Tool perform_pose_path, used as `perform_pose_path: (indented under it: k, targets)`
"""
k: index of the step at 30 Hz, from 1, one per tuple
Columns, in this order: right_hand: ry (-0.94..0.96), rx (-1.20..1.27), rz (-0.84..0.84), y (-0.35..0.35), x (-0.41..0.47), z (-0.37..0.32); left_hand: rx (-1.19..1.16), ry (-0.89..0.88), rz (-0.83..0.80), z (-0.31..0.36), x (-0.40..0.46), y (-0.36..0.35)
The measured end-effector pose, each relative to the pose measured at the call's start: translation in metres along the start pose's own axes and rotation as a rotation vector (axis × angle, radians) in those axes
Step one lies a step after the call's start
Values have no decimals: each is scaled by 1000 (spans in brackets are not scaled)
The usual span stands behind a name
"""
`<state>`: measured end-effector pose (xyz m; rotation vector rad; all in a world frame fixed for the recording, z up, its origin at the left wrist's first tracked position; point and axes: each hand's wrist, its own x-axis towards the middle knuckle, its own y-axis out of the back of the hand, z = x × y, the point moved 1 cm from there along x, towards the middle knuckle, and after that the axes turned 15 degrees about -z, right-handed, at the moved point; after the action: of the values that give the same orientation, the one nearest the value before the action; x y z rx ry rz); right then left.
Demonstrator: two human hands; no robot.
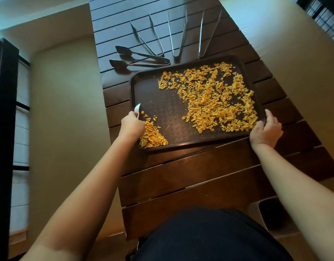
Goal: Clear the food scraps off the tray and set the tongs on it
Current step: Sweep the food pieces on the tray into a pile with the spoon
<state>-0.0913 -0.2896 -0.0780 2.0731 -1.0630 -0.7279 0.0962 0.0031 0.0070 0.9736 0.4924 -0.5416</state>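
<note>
Head view, the only one I have. Dark brown tray (162,108) sits on the slatted wooden table (190,176), turned a little askew, its near right corner at the table's edge.

Left hand (131,125): fingers curled round a small white scraper (137,109), blade tip showing above the knuckles, at the tray's near left side. Right hand (266,130): fingers wrapped over the tray's near right corner, thumb on the rim, holding it.

Food scraps: a small heap (152,134) is gathered in the near left corner, just beside the left hand. The main scatter of orange-yellow scraps (215,98) covers the centre and right half. Between the two, a bare strip of tray with only fine crumbs.

Four pairs of tongs (178,34) lie fanned on the table beyond the far rim, none on the tray.

My reading: clearing is early, perhaps a fifth gathered and nothing off the tray. A dark bin (275,217) stands low right beside the table, probably the target. Tongs step not yet started.
</note>
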Motion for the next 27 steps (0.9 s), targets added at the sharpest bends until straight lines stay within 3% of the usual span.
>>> perform_pose_path:
  k: [8, 19, 27]
  targets:
    - [1, -13, 3, 1, -1, -2, -35, -23, 62, 0, -2, 7]
    - [8, -7, 10, 0, 0, -2, 41, 15, -42, -16, -14, -12]
    - [16, -8, 13, 0, -1, -1, 18, -19, 32, -11, -8, -9]
